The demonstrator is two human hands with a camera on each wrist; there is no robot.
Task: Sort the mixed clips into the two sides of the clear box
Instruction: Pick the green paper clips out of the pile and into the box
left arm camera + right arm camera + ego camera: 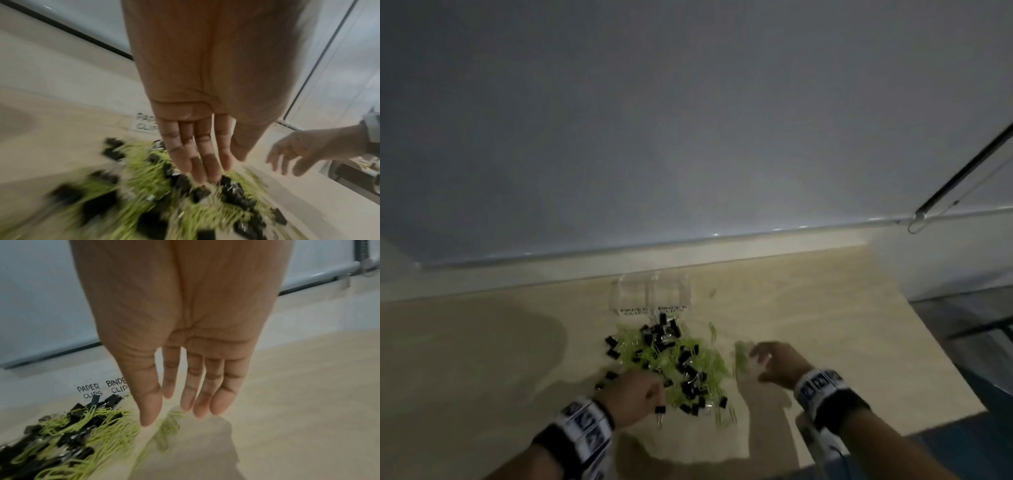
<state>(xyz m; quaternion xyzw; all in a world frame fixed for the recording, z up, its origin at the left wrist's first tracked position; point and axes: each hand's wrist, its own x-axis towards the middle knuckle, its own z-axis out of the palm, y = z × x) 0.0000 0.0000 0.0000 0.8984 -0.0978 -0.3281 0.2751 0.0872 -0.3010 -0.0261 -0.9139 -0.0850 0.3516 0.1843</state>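
Observation:
A mixed pile of green paper clips and black binder clips lies on the light wooden table. Behind it stands the clear two-sided box, labelled PAPER CLIPS on the left side and BINDER CLIPS on the right. My left hand is at the pile's near left edge, and its straight fingertips touch the clips. My right hand hovers just right of the pile with its fingers extended, over a small separate bunch of green paper clips. Neither hand holds anything.
A pale wall ledge runs behind the box. A thin blind rod hangs at the upper right. The table's right edge drops to a dark floor. One binder clip lies apart near my left wrist.

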